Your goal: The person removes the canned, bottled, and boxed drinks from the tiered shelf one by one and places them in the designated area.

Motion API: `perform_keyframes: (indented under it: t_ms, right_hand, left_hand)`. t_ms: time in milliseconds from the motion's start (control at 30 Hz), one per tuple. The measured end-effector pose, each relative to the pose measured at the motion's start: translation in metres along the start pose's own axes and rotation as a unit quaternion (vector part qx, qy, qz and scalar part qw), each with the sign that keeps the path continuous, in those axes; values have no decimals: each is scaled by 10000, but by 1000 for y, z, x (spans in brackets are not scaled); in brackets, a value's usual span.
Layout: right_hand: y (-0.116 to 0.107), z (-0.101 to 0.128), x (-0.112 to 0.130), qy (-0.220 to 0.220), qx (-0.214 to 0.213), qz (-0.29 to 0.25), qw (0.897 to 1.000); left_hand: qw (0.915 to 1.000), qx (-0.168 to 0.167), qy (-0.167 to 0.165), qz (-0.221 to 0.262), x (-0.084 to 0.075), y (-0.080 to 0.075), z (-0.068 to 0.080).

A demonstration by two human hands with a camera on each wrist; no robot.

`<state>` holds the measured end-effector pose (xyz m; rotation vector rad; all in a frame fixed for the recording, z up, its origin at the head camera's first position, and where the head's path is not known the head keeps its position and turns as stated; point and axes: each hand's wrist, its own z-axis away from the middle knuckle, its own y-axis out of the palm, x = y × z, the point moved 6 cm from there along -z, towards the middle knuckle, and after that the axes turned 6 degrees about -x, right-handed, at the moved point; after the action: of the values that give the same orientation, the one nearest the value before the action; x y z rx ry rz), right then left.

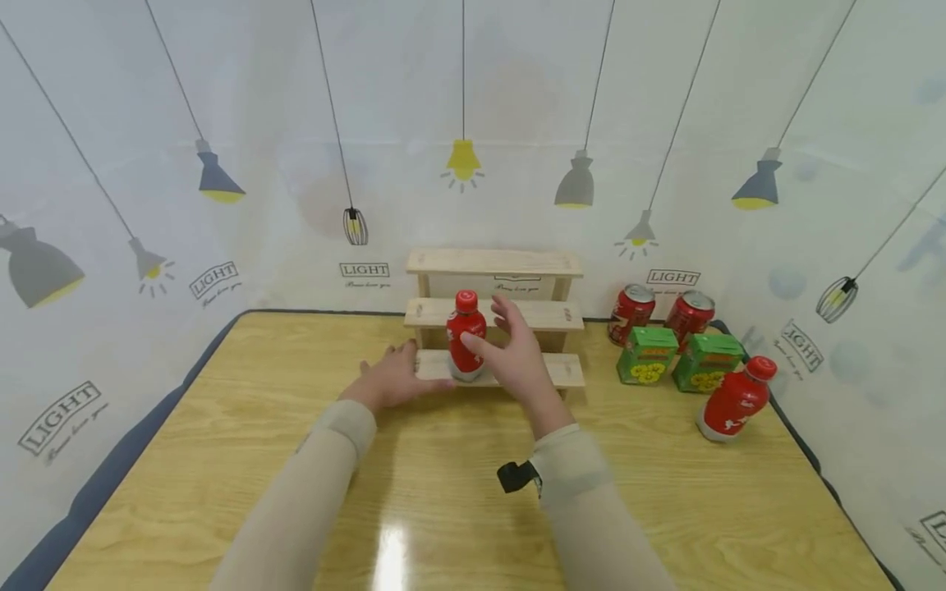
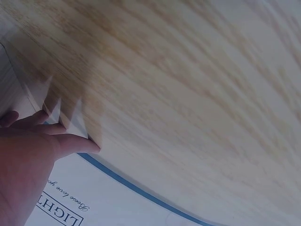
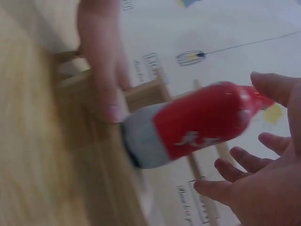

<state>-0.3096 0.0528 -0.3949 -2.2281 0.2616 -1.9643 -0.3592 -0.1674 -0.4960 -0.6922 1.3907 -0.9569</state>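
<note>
A red bottle (image 1: 460, 355) with a red cap and whitish base stands upright on the lowest step of a three-step wooden rack (image 1: 495, 262). My right hand (image 1: 521, 365) is around its right side, fingers spread. In the right wrist view the thumb is near the cap and a gap shows between the other fingers and the bottle (image 3: 202, 127). My left hand (image 1: 395, 379) lies at the rack's left end, its thumb reaching along the lowest step's front edge toward the bottle base. The left wrist view shows the other fingertips of that hand (image 2: 28, 160) on the tabletop.
Right of the rack, two red cans (image 1: 631, 312) stand behind two green drink cartons (image 1: 647, 357). A second red bottle (image 1: 733, 402) is nearer the table's right edge. A white sheet (image 1: 296, 164) printed with lamps hangs behind the wooden table (image 1: 244, 410).
</note>
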Motion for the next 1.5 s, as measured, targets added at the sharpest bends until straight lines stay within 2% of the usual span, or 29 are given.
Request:
perform_keyframes:
  t_ms: [133,333,633,1100,1500]
  right_hand:
    - [16,0,-18,164,89,-47,9998]
    - [32,0,-38,289,10,-264,9992]
    - [40,2,-36,248,-542,-385,9975]
    - [30,8,-34,363,-871,-316,9950]
    - [-10,11,-43,406,-1102,-207,9929]
  left_hand:
    - [10000,-34,22,12,-2,-1,-1]
    - [10000,-56,49,7,-2,-1,-1]
    - [9999,-126,106,32,-2,-2,-1]
    - [9998,-148,95,2,-2,1,-1]
    - [9999,-137,16,-78,-2,1,0]
